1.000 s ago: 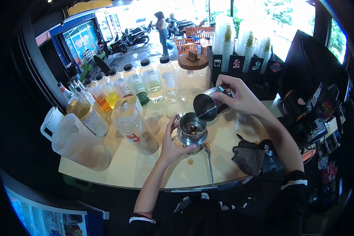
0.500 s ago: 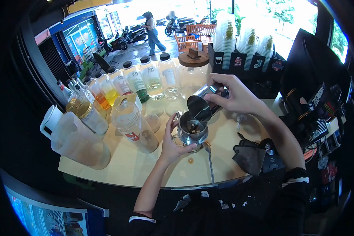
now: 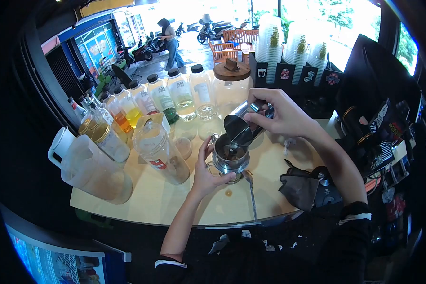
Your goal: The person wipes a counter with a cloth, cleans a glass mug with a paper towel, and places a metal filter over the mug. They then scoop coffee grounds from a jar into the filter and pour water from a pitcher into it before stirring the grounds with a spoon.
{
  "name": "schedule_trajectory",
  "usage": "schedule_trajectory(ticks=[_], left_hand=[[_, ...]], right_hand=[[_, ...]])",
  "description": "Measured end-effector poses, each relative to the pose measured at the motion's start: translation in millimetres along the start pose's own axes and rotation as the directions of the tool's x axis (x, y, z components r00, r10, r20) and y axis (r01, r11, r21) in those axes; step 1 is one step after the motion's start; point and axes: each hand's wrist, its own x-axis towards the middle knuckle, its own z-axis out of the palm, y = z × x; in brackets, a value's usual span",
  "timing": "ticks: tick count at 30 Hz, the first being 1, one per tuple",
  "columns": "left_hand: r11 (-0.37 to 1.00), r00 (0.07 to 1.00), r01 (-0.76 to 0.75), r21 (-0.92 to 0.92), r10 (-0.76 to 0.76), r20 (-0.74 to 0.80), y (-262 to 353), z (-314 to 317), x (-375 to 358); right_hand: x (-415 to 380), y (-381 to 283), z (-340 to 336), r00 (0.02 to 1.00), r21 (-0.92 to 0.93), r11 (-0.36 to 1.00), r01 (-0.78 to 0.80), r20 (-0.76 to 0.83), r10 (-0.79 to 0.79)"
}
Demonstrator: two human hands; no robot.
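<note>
My left hand (image 3: 207,176) is curled around a metal drip coffee filter (image 3: 230,163), which sits on top of a small glass cup largely hidden below it. Above, my right hand (image 3: 285,113) grips a shiny metal pitcher (image 3: 240,130) by its handle side. The pitcher tips down to the left, its rim close over the filter's open top. Dark contents with bright reflections show inside the filter. Just right of the cup lies a metal spoon (image 3: 252,196), beside a small brown spill (image 3: 228,193) on the table (image 3: 213,210).
To the left stand a large frosted jug (image 3: 97,173) and a clear container (image 3: 156,151). Several syrup bottles (image 3: 181,94) line the back, near a wooden-lidded jar (image 3: 232,97). Stacked plastic cups (image 3: 270,42) rise behind. A dark cloth (image 3: 299,188) lies at right. Outside, a person (image 3: 168,45) walks.
The pitcher has dipped slightly toward the filter, whose inside now looks darker and shinier. Both hands keep their holds. The person outside has moved left.
</note>
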Motion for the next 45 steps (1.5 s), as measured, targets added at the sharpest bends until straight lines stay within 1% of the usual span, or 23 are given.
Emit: schedule_trajectory(ticks=[2,4,10,14,19,29,31,38,40,41,43,45], left_hand=[[1.000,1.000,-0.005,-0.002,0.005,-0.001,1,0,0],[1.000,1.000,-0.004,-0.004,0.004,-0.002,1,0,0],[1.000,1.000,-0.003,-0.014,0.003,-0.003,1,0,0],[1.000,1.000,-0.011,-0.017,0.011,-0.002,0,1,0],[1.000,1.000,-0.009,-0.019,0.009,-0.001,1,1,0],[1.000,1.000,-0.022,-0.004,0.022,-0.001,2,0,0],[1.000,1.000,-0.019,-0.003,0.019,-0.003,1,0,0],[1.000,1.000,-0.008,-0.013,0.008,-0.004,-1,0,-1],[1.000,1.000,-0.007,-0.012,0.007,-0.004,1,0,-1],[1.000,1.000,-0.006,-0.012,0.006,-0.002,2,0,-1],[1.000,1.000,-0.007,-0.011,0.007,0.001,0,0,-1],[1.000,1.000,-0.009,-0.010,0.009,0.002,0,0,-1]], right_hand=[[0,0,-2,1.000,-0.012,1.000,-0.002,0.003,0.002],[-1,-3,-6,0.993,-0.023,0.994,-0.109,0.040,0.109],[1,-10,-11,0.988,-0.025,0.988,-0.153,0.030,0.154],[3,-7,-8,0.994,-0.012,0.994,-0.112,0.010,0.112],[7,-10,-6,0.997,-0.016,0.997,-0.074,0.024,0.075],[10,-9,-4,0.997,-0.004,0.998,-0.070,0.031,0.070],[9,-4,-3,1.000,-0.022,1.000,-0.011,-0.028,0.011],[1,-7,-16,0.998,-0.050,0.998,-0.038,-0.050,0.035],[-1,-12,-21,0.995,-0.082,0.991,-0.103,-0.022,0.102],[-3,-11,-22,0.995,-0.082,0.991,-0.103,-0.022,0.102],[-7,-10,-23,0.992,-0.010,0.992,-0.122,-0.019,0.122],[-9,-12,-24,0.992,-0.008,0.992,-0.123,-0.015,0.122]])
